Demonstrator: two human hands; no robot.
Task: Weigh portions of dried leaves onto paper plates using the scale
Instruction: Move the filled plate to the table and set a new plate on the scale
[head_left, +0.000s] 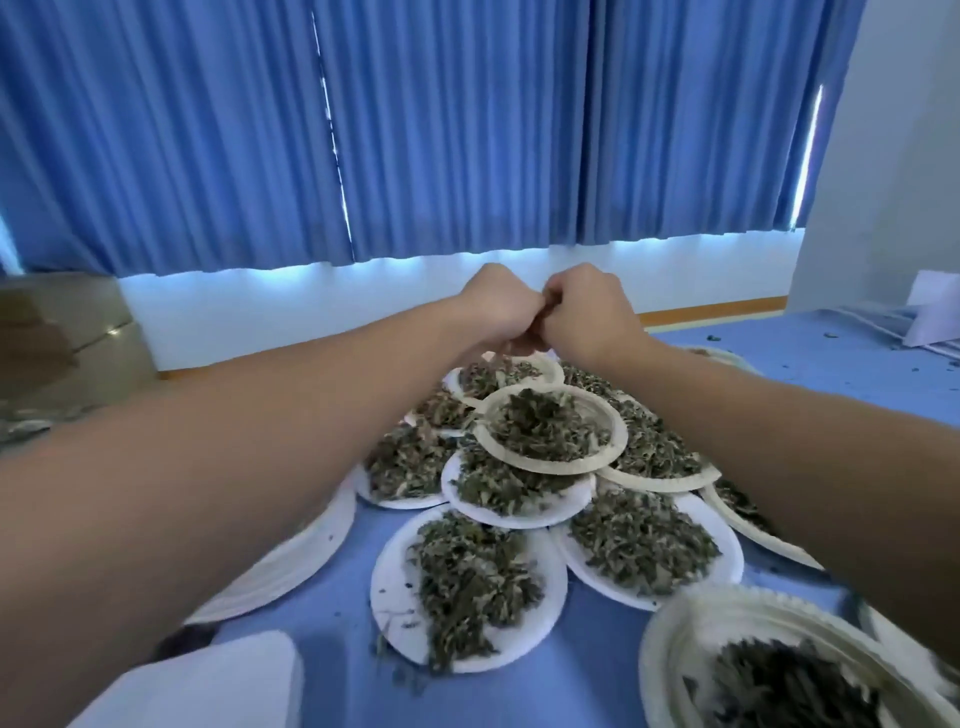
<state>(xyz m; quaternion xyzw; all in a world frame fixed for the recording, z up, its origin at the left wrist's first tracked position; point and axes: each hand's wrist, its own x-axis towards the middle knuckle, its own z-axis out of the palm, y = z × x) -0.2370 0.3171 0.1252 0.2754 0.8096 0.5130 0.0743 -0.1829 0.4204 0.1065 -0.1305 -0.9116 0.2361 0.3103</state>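
Observation:
Both my arms reach out over a heap of white paper plates (614, 422) filled with dried green leaves (545, 423). My left hand (493, 306) and my right hand (587, 312) are curled and pressed knuckle to knuckle above the farthest plates. A small brownish bit of dried leaf (549, 300) shows pinched between their fingers. The nearest full plate (395, 587) lies in front of me. Another plate (670, 644) with dark leaves sits at the bottom right. A white flat object (218, 686) at the bottom left may be the scale; I see no display.
The plates overlap on a blue table (597, 654) strewn with leaf crumbs. Empty plates (317, 540) are stacked under my left forearm. A cardboard box (62, 332) stands at the far left, white folded paper (930, 312) at the far right, blue curtains (467, 130) behind.

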